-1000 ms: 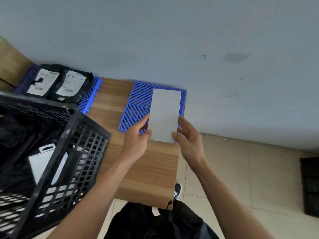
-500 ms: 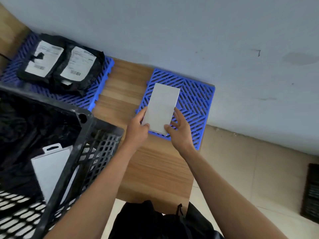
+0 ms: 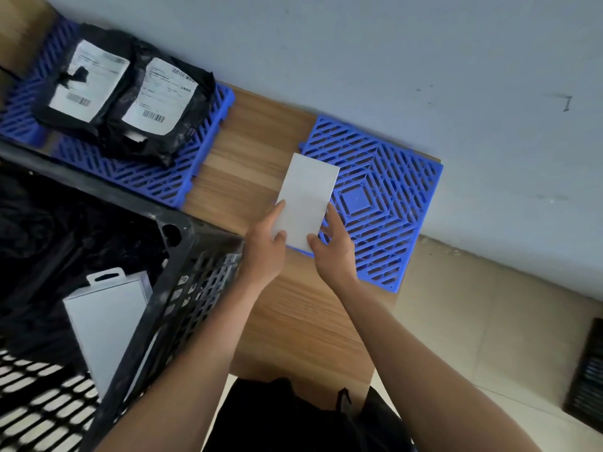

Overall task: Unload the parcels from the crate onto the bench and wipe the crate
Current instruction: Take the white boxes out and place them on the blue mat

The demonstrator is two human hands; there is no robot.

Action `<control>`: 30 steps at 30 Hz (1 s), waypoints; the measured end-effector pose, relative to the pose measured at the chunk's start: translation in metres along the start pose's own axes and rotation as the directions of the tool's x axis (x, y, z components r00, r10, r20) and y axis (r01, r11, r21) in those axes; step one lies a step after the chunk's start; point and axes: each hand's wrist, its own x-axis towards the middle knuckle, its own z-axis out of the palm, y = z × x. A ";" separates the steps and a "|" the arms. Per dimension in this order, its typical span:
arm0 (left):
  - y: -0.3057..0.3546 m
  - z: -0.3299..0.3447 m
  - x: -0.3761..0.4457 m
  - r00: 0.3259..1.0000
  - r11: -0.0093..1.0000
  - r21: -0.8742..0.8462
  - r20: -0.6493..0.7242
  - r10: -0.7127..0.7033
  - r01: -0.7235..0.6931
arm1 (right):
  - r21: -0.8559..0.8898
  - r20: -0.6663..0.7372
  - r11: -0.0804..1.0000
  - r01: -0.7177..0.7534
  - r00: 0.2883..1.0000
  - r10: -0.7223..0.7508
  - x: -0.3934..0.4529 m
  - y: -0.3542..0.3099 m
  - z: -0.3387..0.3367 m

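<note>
A flat white box [image 3: 308, 197] is held over the left edge of a blue grid mat [image 3: 385, 203] on the wooden bench [image 3: 261, 151]. My left hand [image 3: 266, 249] grips its near left corner, thumb on top. My right hand [image 3: 336, 247] holds the near right corner, thumb on top and fingers along the side. The black lattice crate [image 3: 182, 256] stands at the left. It holds another white box with a hang tab [image 3: 107, 314] and black bags [image 3: 49, 230].
Two black mailer bags with white labels [image 3: 130, 93] lie on a second blue mat [image 3: 156, 177] at the back left. A grey wall runs behind the bench. Tiled floor [image 3: 483, 321] lies to the right, with a dark object [image 3: 587, 376] at the edge.
The white box, held in both hands, has shifted left across the blue mat, from its middle to its left edge. The view has swung right and down.
</note>
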 end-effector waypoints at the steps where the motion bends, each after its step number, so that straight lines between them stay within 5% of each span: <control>1: 0.000 0.000 0.001 1.000 1.000 0.013 0.007 0.011 -0.011 | -0.021 -0.009 1.000 0.004 1.000 -0.004 0.001 0.000 0.001; 14: 0.005 -0.004 -0.022 0.993 0.962 0.257 -0.042 0.106 -0.092 | -0.285 0.008 0.947 0.150 0.988 -0.154 -0.020 0.009 -0.021; 21: 0.033 -0.012 -0.087 0.984 0.963 0.224 -0.059 0.168 -0.151 | -0.369 0.085 0.856 0.363 0.930 -0.358 -0.073 0.001 -0.052; 30: 0.061 -0.037 -0.216 0.930 0.934 0.241 -0.194 0.311 -0.262 | -0.260 0.158 0.789 0.556 0.831 -0.534 -0.163 -0.010 -0.076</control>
